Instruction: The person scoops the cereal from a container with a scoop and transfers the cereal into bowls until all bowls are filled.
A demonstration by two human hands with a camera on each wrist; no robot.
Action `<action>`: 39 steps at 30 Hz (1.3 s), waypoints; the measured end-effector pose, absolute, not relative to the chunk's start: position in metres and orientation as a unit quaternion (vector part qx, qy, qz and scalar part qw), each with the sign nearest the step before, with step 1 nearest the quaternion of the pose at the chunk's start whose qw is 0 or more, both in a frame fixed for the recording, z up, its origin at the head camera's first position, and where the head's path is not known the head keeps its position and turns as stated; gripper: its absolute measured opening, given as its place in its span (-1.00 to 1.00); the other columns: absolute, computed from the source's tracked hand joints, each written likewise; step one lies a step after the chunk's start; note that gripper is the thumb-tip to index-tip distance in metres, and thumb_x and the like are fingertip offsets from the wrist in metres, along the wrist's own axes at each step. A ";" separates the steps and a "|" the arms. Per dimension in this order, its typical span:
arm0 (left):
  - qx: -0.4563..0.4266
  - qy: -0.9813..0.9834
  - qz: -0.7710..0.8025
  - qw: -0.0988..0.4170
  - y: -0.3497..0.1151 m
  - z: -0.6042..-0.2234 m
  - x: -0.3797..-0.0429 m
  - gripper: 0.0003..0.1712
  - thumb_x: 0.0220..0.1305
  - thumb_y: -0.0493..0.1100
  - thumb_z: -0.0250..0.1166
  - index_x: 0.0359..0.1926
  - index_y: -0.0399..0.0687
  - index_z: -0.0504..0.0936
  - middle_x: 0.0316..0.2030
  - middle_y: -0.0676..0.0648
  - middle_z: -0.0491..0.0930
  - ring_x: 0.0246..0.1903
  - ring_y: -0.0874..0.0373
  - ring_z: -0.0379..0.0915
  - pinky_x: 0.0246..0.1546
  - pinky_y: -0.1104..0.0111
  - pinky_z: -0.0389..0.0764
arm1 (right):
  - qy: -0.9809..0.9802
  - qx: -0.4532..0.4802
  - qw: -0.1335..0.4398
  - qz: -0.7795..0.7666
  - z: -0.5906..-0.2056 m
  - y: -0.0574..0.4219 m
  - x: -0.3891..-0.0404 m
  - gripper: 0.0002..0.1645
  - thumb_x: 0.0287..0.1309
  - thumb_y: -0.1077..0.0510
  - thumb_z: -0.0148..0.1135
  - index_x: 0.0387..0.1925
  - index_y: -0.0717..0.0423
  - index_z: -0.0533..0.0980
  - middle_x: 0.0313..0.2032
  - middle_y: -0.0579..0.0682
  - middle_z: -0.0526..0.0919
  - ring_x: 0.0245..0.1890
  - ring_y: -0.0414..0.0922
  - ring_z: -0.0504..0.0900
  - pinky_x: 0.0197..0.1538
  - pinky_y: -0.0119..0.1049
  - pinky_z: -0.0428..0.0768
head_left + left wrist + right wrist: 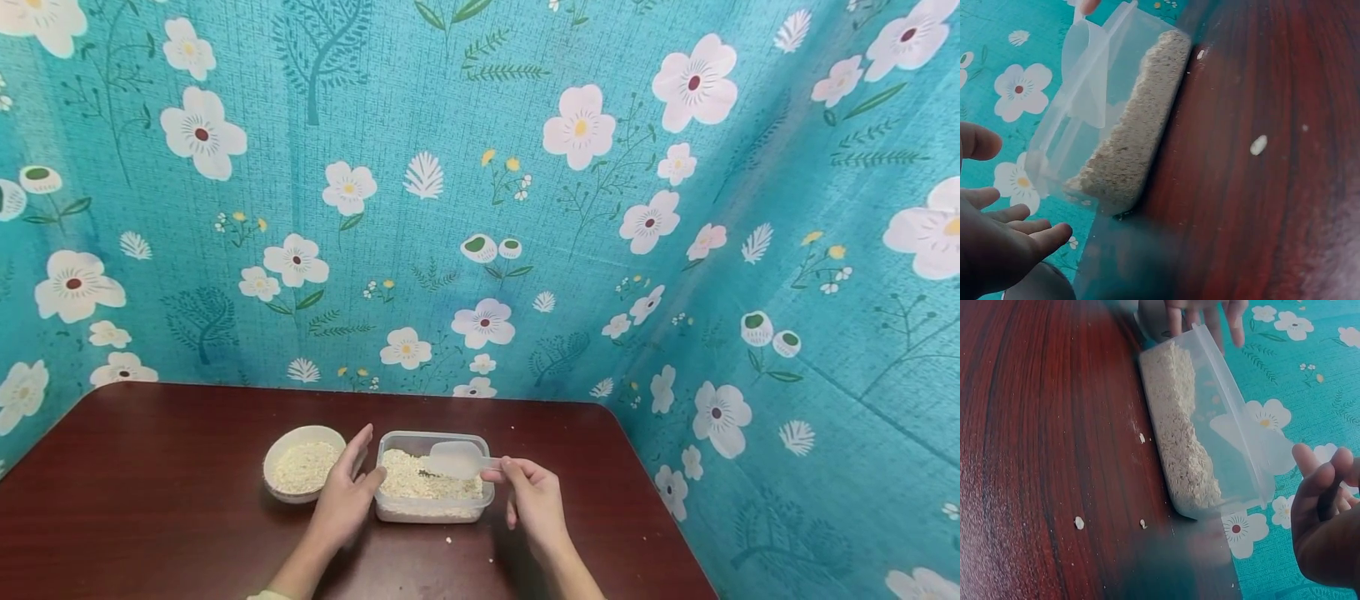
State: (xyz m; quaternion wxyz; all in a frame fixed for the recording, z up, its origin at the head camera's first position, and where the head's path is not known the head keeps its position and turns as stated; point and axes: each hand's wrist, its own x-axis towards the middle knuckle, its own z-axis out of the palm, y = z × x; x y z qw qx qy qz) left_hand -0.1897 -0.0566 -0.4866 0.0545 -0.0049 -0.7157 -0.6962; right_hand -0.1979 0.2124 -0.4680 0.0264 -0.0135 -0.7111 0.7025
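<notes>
Translucent white plastic scoop pinched by right hand at mouth of clear rectangular plastic tub, toward dark-red wooden table's far edge. Left hand held beside tub, fingers extended.

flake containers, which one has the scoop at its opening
The rectangular clear box, right of the round bowl in the head view; the scoop is at its opening, while the bowl has none.
</notes>
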 end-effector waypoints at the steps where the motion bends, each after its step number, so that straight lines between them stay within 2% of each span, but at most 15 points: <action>1: 0.000 -0.722 -0.691 0.047 -0.056 -0.488 -0.190 -0.26 0.42 -0.38 0.11 0.55 -0.14 0.11 0.52 -0.28 0.06 0.50 -0.25 -0.11 0.45 -0.16 0.05 | -0.712 -0.013 0.028 0.702 -0.468 0.213 -0.198 -0.62 0.41 0.10 0.21 -0.10 0.42 0.62 -0.28 0.24 0.76 -0.88 -0.30 0.27 -0.82 -0.53 0.30; 6: 0.012 -0.730 -0.682 0.031 -0.055 -0.492 -0.192 -0.26 0.43 -0.35 0.11 0.56 -0.14 0.09 0.52 -0.29 0.05 0.50 -0.26 -0.11 0.46 -0.06 0.12 | -0.715 -0.012 0.026 0.698 -0.468 0.214 -0.199 -0.62 0.42 0.09 0.21 -0.12 0.42 0.62 -0.28 0.26 0.76 -0.87 -0.28 0.27 -0.81 -0.52 0.31; 14: 0.001 -0.732 -0.680 0.031 -0.055 -0.495 -0.191 -0.27 0.43 -0.37 0.11 0.55 -0.19 0.10 0.51 -0.35 0.04 0.48 -0.31 -0.09 0.44 -0.07 0.13 | -0.723 -0.006 0.021 0.690 -0.466 0.214 -0.199 -0.59 0.37 0.07 0.27 -0.04 0.40 0.61 -0.27 0.22 0.77 -0.84 -0.25 0.29 -0.78 -0.49 0.35; 23: -0.004 -0.731 -0.682 0.022 -0.054 -0.499 -0.191 -0.27 0.41 -0.38 0.10 0.54 -0.29 0.09 0.48 -0.40 0.07 0.44 -0.30 0.01 0.39 -0.04 0.22 | -0.720 0.012 0.034 0.693 -0.466 0.214 -0.201 -0.66 0.28 0.18 0.34 -0.10 0.44 0.60 -0.29 0.26 0.76 -0.83 -0.26 0.30 -0.78 -0.52 0.35; 29: -0.014 -0.730 -0.682 0.032 -0.054 -0.502 -0.189 -0.29 0.41 -0.38 0.09 0.52 -0.36 0.09 0.45 -0.45 0.10 0.42 -0.35 0.05 0.36 -0.06 0.27 | -0.721 0.013 0.037 0.691 -0.468 0.213 -0.201 -0.66 0.31 0.13 0.32 -0.11 0.40 0.61 -0.29 0.24 0.76 -0.83 -0.25 0.33 -0.76 -0.51 0.36; 39: -0.002 -0.723 -0.690 0.002 -0.054 -0.501 -0.189 -0.29 0.45 -0.35 0.08 0.54 -0.28 0.08 0.47 -0.39 0.12 0.44 -0.23 0.09 0.38 0.04 0.28 | -0.724 0.003 0.036 0.689 -0.470 0.212 -0.203 -0.64 0.33 0.08 0.31 -0.16 0.38 0.62 -0.31 0.21 0.76 -0.82 -0.21 0.37 -0.75 -0.45 0.43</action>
